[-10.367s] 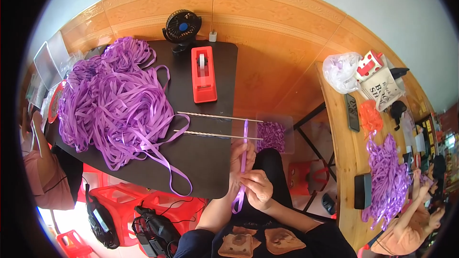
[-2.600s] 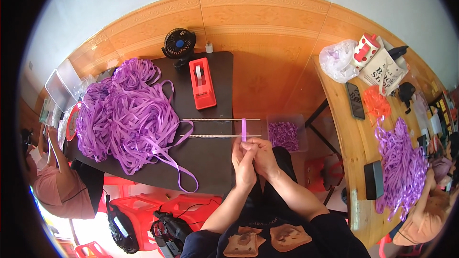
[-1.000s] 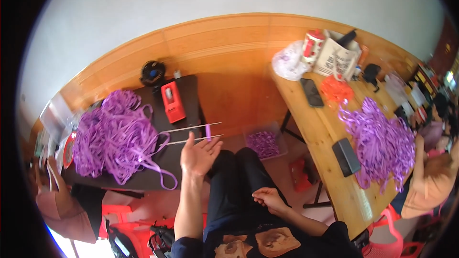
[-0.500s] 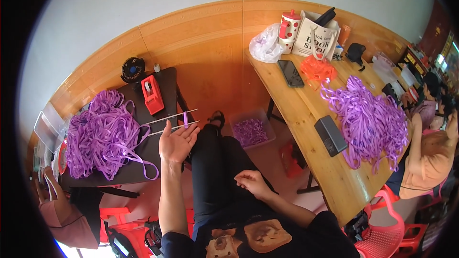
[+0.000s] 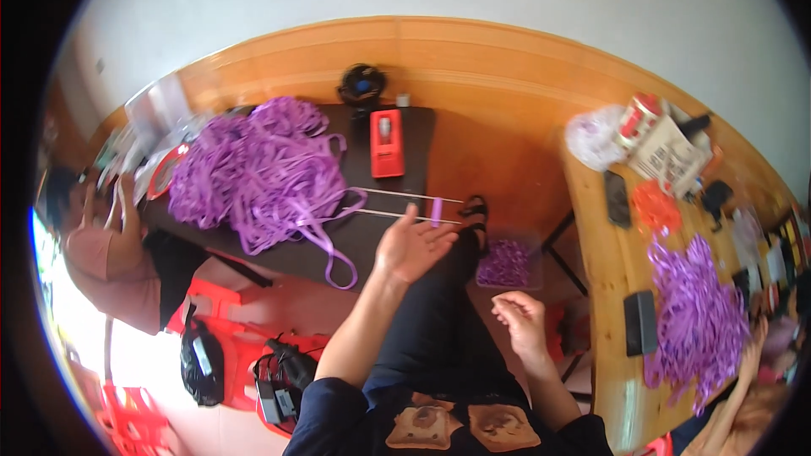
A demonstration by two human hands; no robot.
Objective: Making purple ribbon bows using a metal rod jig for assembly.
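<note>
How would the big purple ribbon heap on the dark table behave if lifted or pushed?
The ribbon heap would probably flop and sag, since it lies in loose loops. Lifting one part may drag more along, as it crosses itself in many places. It seems unlikely to roll, being spread in a broad, irregular mound.

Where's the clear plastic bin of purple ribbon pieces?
In the head view, right of centre: the clear plastic bin sits on the floor between the black table and the light wooden table.
</note>
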